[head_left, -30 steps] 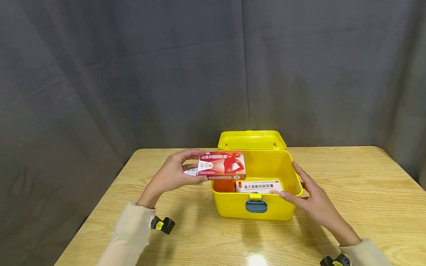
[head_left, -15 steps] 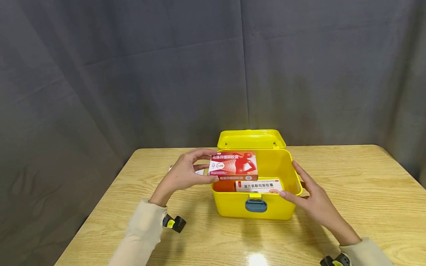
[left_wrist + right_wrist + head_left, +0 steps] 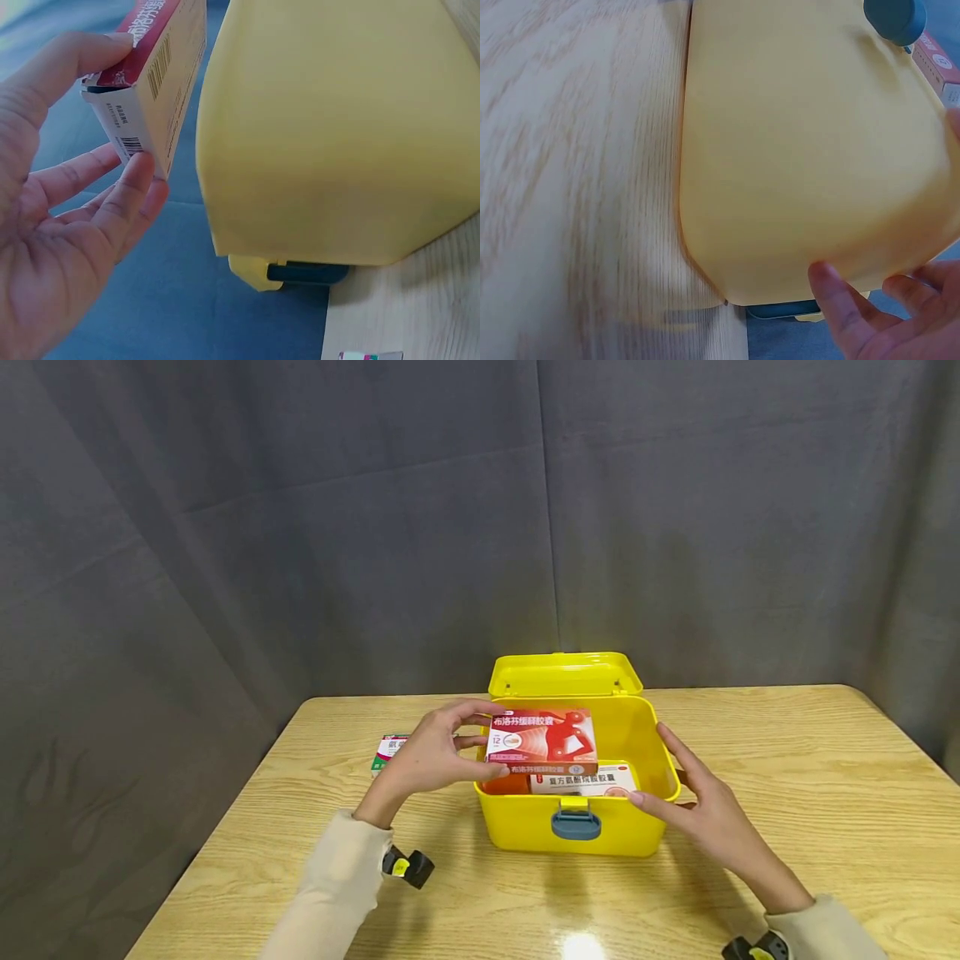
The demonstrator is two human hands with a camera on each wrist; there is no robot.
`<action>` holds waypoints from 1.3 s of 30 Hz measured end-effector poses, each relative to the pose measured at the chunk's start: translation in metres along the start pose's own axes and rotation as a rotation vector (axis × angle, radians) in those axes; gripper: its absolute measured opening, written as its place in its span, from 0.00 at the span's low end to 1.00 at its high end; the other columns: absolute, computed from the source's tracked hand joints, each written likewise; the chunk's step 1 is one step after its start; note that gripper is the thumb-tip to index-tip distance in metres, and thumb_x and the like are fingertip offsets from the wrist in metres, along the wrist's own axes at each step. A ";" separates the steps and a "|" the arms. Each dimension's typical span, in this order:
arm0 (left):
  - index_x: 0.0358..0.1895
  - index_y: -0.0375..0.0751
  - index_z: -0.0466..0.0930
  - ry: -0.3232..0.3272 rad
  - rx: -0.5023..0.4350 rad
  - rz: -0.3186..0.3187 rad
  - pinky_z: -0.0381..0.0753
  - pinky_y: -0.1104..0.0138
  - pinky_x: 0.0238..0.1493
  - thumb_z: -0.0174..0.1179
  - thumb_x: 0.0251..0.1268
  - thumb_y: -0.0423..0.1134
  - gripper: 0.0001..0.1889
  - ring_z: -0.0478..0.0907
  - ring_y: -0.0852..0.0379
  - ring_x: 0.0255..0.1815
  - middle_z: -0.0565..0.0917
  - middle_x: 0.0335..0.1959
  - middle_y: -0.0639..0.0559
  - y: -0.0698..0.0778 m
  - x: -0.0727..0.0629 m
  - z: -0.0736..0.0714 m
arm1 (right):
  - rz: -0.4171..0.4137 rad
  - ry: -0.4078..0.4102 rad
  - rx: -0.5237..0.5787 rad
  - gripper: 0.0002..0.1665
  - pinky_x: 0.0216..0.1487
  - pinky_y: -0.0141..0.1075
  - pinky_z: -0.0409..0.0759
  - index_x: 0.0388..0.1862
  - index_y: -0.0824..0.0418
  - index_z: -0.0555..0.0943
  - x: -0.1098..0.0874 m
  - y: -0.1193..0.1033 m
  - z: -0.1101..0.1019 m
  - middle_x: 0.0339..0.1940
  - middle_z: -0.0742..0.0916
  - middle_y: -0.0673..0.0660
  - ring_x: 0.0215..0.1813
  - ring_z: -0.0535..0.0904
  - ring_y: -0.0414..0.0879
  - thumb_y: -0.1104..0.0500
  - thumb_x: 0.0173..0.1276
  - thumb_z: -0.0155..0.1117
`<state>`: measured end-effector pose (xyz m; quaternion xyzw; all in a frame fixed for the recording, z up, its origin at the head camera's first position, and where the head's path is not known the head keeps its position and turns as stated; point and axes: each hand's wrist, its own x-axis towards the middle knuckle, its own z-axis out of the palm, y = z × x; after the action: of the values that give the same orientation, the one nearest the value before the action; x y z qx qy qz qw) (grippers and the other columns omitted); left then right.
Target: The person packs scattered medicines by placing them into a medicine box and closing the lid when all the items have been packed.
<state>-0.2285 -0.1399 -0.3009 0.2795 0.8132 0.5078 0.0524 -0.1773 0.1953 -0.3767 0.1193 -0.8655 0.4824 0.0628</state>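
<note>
My left hand [image 3: 435, 756] pinches a red ibuprofen capsule box [image 3: 543, 742] by its left end, thumb in front and fingers behind. Printed face up and tilted, this box overlaps the left of a yellow storage box [image 3: 517, 827] with its lid [image 3: 566, 675] raised. In the left wrist view, the white barcoded end of the capsule box [image 3: 124, 120] shows between thumb and fingers. At the storage box's right side, my right hand [image 3: 708, 818] touches it with extended fingers, thumb over the front rim. A white medicine carton [image 3: 577, 783] and something orange [image 3: 504, 784] lie inside.
On the wooden table [image 3: 787, 777], a green and white medicine box [image 3: 388, 752] lies left of the storage box, partly hidden by my left hand. A grey-blue latch [image 3: 576, 825] hangs on the storage box's front. Behind the table hangs a grey curtain [image 3: 420, 568].
My left hand has carried the red capsule box rightward and slightly down, further over the storage box. More of the green and white box now shows. My right hand has stayed in place.
</note>
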 end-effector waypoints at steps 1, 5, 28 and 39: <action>0.63 0.40 0.73 -0.006 0.010 0.001 0.79 0.62 0.53 0.73 0.50 0.32 0.33 0.73 0.47 0.57 0.70 0.64 0.48 0.000 0.001 0.001 | -0.001 0.001 -0.002 0.53 0.45 0.47 0.83 0.80 0.46 0.46 0.000 0.000 0.000 0.77 0.57 0.64 0.64 0.68 0.69 0.48 0.66 0.67; 0.62 0.41 0.73 -0.019 0.031 -0.006 0.79 0.61 0.53 0.73 0.50 0.33 0.33 0.72 0.49 0.57 0.72 0.61 0.49 0.000 0.005 0.007 | -0.003 0.002 -0.004 0.53 0.45 0.44 0.83 0.80 0.46 0.47 0.000 0.000 0.000 0.77 0.58 0.64 0.64 0.68 0.69 0.48 0.66 0.67; 0.65 0.43 0.70 -0.037 0.182 -0.100 0.79 0.64 0.51 0.73 0.47 0.39 0.38 0.72 0.51 0.54 0.73 0.58 0.50 0.001 0.023 0.042 | 0.005 -0.008 0.008 0.54 0.44 0.41 0.82 0.80 0.46 0.46 0.000 0.001 0.003 0.77 0.57 0.64 0.63 0.68 0.68 0.48 0.65 0.68; 0.66 0.36 0.69 -0.054 0.167 -0.185 0.80 0.67 0.50 0.76 0.47 0.35 0.39 0.76 0.49 0.52 0.69 0.59 0.46 0.003 0.027 0.049 | 0.005 -0.012 0.009 0.53 0.45 0.44 0.83 0.80 0.45 0.46 0.002 -0.001 0.005 0.77 0.57 0.64 0.64 0.67 0.69 0.47 0.65 0.67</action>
<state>-0.2320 -0.0855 -0.3164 0.2202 0.8732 0.4238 0.0972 -0.1785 0.1907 -0.3779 0.1201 -0.8641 0.4855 0.0561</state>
